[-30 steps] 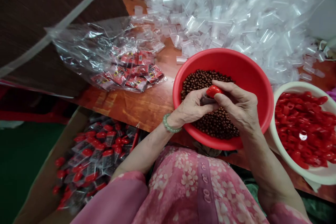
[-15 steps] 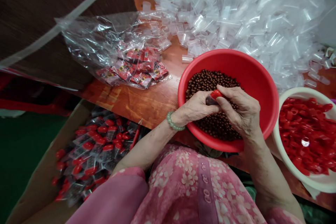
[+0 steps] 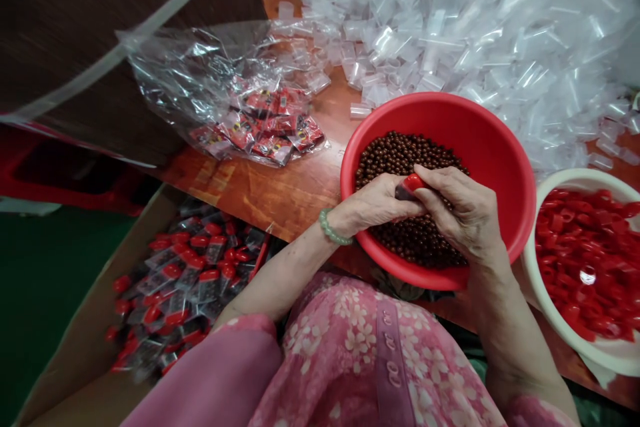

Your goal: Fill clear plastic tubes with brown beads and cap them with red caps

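Note:
Above a red bowl (image 3: 505,167) of small brown balls (image 3: 400,157), my two hands meet. My left hand (image 3: 377,203) is closed round a small clear container (image 3: 404,192) with dark contents and a red cap (image 3: 414,181). The fingers of my right hand (image 3: 457,210) press on the red cap from the right. A green bead bracelet (image 3: 330,228) circles my left wrist.
A white tub (image 3: 545,280) of red caps stands right of the bowl. Clear plastic tubes (image 3: 450,20) are heaped behind. A clear bag of red packets (image 3: 270,127) lies left. Below left, a cardboard box (image 3: 85,320) holds filled, red-capped containers.
The whole view has shifted slightly, with the bowl and tub a little further right. Both hands keep their hold on the capped container, almost unmoved.

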Demonstrator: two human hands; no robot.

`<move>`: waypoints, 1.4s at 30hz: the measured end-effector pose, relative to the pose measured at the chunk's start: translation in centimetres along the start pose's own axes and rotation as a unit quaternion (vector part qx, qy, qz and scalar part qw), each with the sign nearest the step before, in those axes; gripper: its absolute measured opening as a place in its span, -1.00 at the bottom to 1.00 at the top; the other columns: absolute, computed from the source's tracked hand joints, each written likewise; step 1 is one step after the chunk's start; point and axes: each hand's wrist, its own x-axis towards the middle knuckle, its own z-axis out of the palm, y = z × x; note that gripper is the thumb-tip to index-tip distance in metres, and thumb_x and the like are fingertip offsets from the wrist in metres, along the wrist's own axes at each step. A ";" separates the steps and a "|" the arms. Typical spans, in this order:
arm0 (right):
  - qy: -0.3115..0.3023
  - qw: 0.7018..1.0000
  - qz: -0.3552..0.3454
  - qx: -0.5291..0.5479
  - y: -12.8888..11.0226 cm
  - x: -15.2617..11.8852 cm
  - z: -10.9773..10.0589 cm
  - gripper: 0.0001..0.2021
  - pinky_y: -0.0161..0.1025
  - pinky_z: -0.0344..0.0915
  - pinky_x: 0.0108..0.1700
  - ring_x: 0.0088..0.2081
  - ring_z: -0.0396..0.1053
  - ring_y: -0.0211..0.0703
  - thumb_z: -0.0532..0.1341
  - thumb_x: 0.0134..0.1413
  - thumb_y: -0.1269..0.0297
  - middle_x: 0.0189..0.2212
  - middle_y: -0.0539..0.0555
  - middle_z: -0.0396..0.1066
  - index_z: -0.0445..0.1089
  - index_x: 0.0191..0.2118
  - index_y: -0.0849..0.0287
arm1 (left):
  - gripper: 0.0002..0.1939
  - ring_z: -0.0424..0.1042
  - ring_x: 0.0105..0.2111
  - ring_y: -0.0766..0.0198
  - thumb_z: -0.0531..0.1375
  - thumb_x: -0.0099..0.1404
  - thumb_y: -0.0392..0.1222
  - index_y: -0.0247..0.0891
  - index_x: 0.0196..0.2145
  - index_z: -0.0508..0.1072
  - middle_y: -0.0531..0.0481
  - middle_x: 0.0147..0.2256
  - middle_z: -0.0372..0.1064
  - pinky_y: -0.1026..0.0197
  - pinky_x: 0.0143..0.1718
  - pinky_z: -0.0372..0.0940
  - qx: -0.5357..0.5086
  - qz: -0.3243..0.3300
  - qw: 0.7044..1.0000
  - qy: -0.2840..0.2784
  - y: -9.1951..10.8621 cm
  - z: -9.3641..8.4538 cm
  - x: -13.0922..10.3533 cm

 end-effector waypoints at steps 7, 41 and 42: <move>-0.063 0.990 -0.028 -0.120 -0.4 -0.8 1.5 -0.14 0.22 0.43 0.09 0.09 0.42 0.28 0.34 0.16 -0.02 0.12 0.43 0.42 0.04 0.42 0.32 | -0.51 0.17 -0.55 0.43 0.46 0.06 0.12 -0.29 -0.53 0.34 0.13 -0.58 0.23 0.25 -0.47 0.04 -0.079 -0.029 0.996 0.020 -0.2 0.3 0.3; 0.002 0.954 -0.136 -0.268 -0.2 0.0 2.4 -0.40 -0.06 0.36 -0.27 -0.29 0.40 0.06 0.20 0.17 0.04 -0.28 0.22 0.47 0.19 0.20 0.36 | -0.55 0.25 -0.56 0.47 0.56 -0.17 -0.09 -0.37 -0.59 0.39 0.10 -0.60 0.31 0.31 -0.46 0.11 -0.185 -0.072 0.980 -0.015 -0.1 0.7 0.4; -0.010 0.955 -0.127 -0.268 -0.3 0.0 2.4 -0.39 -0.05 0.37 -0.24 -0.25 0.41 0.08 0.20 0.18 0.05 -0.24 0.26 0.47 0.19 0.21 0.38 | -0.59 0.26 -0.55 0.46 0.54 -0.14 -0.12 -0.37 -0.58 0.39 0.10 -0.59 0.32 0.31 -0.45 0.13 -0.185 -0.064 0.981 0.000 -0.1 0.7 0.5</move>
